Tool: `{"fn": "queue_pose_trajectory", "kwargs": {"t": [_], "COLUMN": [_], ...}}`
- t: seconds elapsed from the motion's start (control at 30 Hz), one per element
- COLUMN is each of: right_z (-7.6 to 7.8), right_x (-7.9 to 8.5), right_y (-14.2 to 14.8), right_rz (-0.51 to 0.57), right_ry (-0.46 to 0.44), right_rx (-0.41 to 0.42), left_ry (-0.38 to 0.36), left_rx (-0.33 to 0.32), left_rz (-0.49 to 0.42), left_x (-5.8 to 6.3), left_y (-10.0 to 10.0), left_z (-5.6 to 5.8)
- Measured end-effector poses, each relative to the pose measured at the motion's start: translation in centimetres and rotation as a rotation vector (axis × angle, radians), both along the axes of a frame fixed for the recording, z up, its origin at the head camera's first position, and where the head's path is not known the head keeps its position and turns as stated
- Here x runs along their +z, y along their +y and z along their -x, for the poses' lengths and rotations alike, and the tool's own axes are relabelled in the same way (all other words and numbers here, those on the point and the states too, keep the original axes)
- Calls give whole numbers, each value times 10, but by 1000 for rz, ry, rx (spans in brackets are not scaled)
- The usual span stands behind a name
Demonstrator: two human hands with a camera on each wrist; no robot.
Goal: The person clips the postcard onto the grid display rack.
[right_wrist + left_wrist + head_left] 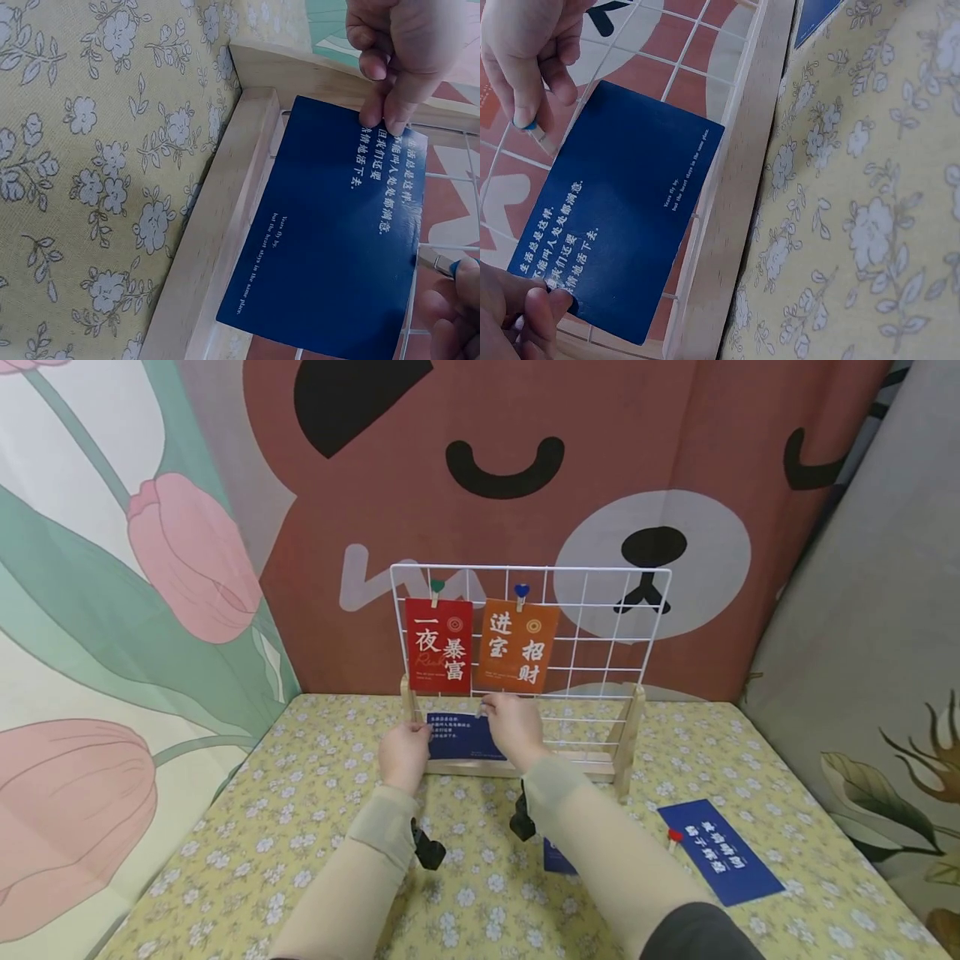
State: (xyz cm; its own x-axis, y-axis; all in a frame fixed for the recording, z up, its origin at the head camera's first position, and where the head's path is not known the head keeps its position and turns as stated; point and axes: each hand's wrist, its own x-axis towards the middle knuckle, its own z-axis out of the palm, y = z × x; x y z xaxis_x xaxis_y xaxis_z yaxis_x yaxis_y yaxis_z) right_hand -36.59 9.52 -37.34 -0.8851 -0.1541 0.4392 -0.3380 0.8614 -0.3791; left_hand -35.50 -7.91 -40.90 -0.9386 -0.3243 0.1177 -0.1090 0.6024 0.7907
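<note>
A dark blue card (459, 739) with white lettering stands in front of the lower part of a white wire grid (592, 639). My left hand (403, 752) pinches the card at its left edge, thumb on the printed face. Between the thumb and fingers of my right hand (516, 724) is a small wooden clothespin (436, 261) with a blue end. Its tip sits right at the card's upper edge in the right wrist view. Behind the card run the grid's wires, and a wooden base bar (727, 195) lies along its lower edge.
Above hang a red card (439, 647) on a green-heart clothespin and an orange card (517, 647) on a blue-heart one. Right on the flowered tablecloth (300, 835) lies another blue card (723, 852), with a red-heart clothespin (675, 837) beside it. My right forearm partly hides a further blue card (558, 858).
</note>
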Motion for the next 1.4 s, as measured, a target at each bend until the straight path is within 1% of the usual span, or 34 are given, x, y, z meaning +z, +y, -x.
{"fn": "queue_pose_trajectory", "kwargs": {"t": [0.17, 0.3, 0.37, 0.43, 0.53, 0.67, 0.77, 0.87, 0.97, 1.07, 1.2, 1.33, 1.4], "right_z": [2, 3, 3, 2, 2, -1, -4, -9, -16, -23, -35, -48, -53], "right_x": [0, -2, -3, -5, -8, -13, -15, -14, -14, -16, -22, -28, -31], "right_y": [-4, -5, -4, -3, -2, 1, 2, 3, 7, 12, 21, 34, 41], "right_rz": [-61, -83, -94, -89, -70, -41, -37, -14, 12, 20, 24, 45, 49], "right_ry": [-7, -11, 2, 4, -21, -70, -83, -99, -96, -62, -20, -52, -79], "right_rx": [-1, 9, 22, 37, 55, 50, 44, 34, 28, 34, 61, 66, 56], "left_ry": [2, 5, 15, 25, 44, 62, 69, 85, 97, 89, 89, 77, 66], "left_rx": [7, 10, 11, 8, 5, -3, -13, -28, -53, -75, -115, -159, -172], "left_rz": [-25, -55, -60, -69, -75, -75, -80, -81, -62, -58, -68, -79, -57], "left_x": [2, 2, 1, 0, -4, -8, -10, -10, -10, -11, -12, -14, -17], "left_y": [1, 2, 3, 3, 3, 5, 8, 12, 16, 20, 25, 33, 37], "left_z": [-3, -5, -6, -6, -5, -6, -10, -16, -23, -29, -36, -41, -43]}}
